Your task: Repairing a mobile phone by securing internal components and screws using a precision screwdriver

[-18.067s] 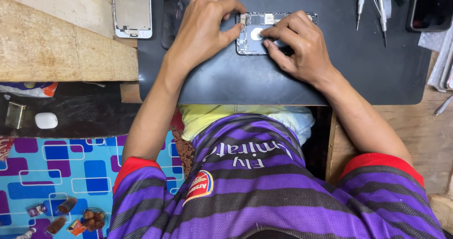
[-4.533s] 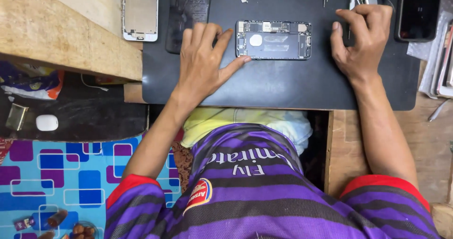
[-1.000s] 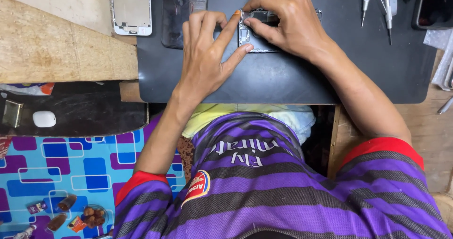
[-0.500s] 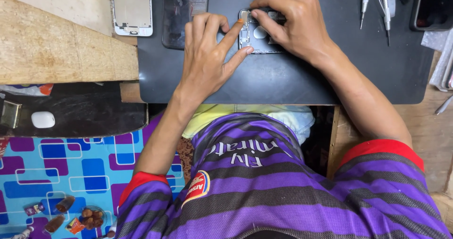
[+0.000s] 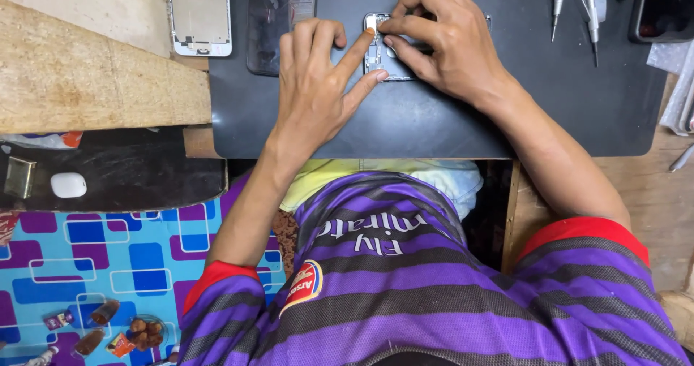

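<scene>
Far left, below the desk edge, a small white oval case [image 5: 69,184] and a little brass-coloured block [image 5: 18,177] sit on a dark shelf, well apart from my work; under them the blue and purple patterned floor mat [image 5: 108,257] has a few scraps on it. On the wooden board [image 5: 87,84] nothing matters. Next, a white phone frame [image 5: 199,15] lies at the top, just beside a dark glass panel [image 5: 278,19] that overlaps the left edge of the black work mat [image 5: 434,120]. My left hand [image 5: 314,95] lies flat on the mat, palm down, fingers spread narrow, holding nothing; the index fingertip presses the left end of the opened phone body [image 5: 383,48], I judge to pin it so it cannot slide. The phone body lies on the mat near its top middle, mostly hidden under my hands. My right hand [image 5: 441,44] arches over it, fingers curled close and pinched down on its upper edge; cannot tell if something small is held between the tips, too hidden. Right of that, thin screwdrivers and tweezers [image 5: 578,5] lie at the top of the mat, near but not touching my hand. Far right, a dark phone [image 5: 661,8] sits at the corner, with pale strips [image 5: 679,91] off the mat edge. Nothing stands in my way; my own knuckles block the view of the contact point.
</scene>
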